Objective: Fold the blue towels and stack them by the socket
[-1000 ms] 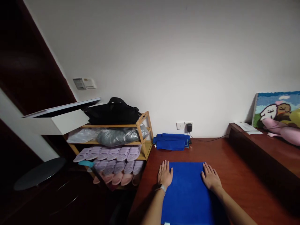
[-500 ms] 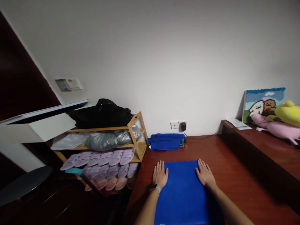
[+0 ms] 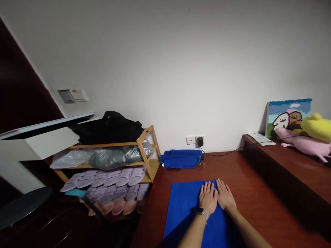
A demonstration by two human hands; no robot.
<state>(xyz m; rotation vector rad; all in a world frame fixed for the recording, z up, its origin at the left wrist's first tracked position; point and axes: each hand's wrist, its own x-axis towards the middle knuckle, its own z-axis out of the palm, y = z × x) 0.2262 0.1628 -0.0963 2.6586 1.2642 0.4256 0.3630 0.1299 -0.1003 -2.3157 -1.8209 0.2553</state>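
Left hand [image 3: 208, 198] and right hand [image 3: 225, 196] together, flat on blue towel [image 3: 183, 206].

Both palms down, fingers open, side by side at the towel's far edge; wristband [image 3: 202, 213] on the left wrist. Towel lies flat on reddish wooden desk [image 3: 258, 186]. Folded blue towels [image 3: 181, 159] sit beyond it against the wall, just beside a bamboo shoe rack [image 3: 147, 165].
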